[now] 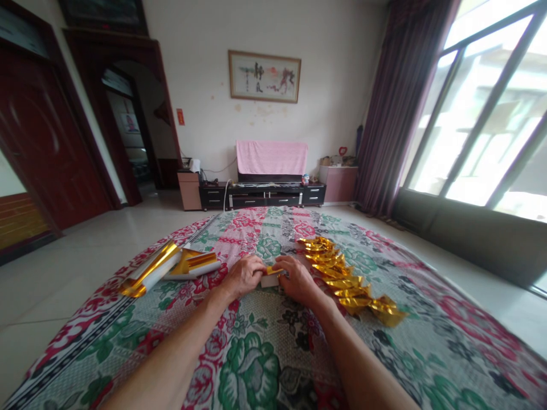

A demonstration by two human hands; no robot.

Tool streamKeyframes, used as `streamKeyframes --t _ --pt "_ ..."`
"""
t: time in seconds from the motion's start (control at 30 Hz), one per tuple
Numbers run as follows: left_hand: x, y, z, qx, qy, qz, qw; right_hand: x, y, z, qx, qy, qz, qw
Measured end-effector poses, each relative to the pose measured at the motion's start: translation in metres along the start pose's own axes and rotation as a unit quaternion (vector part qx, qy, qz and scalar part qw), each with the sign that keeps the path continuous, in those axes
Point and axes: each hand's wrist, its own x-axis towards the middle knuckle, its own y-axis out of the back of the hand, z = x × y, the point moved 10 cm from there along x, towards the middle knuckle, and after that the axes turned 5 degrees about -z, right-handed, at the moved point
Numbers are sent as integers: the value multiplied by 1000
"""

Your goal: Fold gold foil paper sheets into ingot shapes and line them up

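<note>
Between my two hands is a small piece of gold foil paper [273, 271], with a white part [269, 281] showing just below it. My left hand [244, 274] pinches its left end, fingers curled. On the right end, the fingers of my right hand [297, 278] are closed, thumb underneath. To the right lies a row of several folded gold foil pieces [337, 273], shaped like ingots. Left of my hands rest curled gold foil sheets [194, 265] with white backs, and a longer rolled gold foil sheet [151, 270] beside them.
A flowered cloth [250, 367] covers the round table under my arms. Beyond it stand a low black cabinet [265, 196] and a screen draped with a pink cloth [272, 157]. A purple curtain [384, 108] hangs at the window on the right.
</note>
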Motion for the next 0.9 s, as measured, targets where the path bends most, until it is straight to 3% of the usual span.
streamKeyframes --t 0.33,0.63,0.9 --pt "0 0 -14 -27 44 29 998 -1 7 2 7 4 46 999" --pt "-1 0 -16 -32 68 22 997 -3 15 -2 -37 -7 74 997" --pt "-2 5 -18 -18 106 29 994 -2 10 -10 -72 -6 23 997"
